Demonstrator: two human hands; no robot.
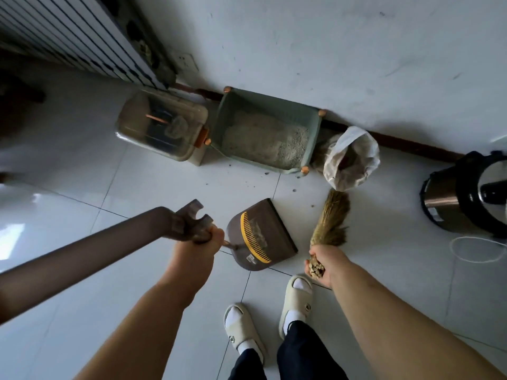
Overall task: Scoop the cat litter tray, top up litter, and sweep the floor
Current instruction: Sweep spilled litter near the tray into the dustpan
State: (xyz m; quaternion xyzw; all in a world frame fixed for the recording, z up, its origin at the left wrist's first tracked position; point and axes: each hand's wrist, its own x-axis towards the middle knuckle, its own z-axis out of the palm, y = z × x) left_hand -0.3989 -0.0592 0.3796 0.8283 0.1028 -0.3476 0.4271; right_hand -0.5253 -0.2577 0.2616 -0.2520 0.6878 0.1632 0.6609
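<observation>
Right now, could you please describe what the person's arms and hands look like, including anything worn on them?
Both forearms are bare: no sleeve reaches into view on the left forearm or the right forearm. The left hand and the right hand wear no gloves, and I can see no watch, bracelet or ring on either.

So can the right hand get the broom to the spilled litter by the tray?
Probably yes: the right hand grips the broom, whose bristles sit beside the spilled litter on bare floor, with nothing between.
</observation>
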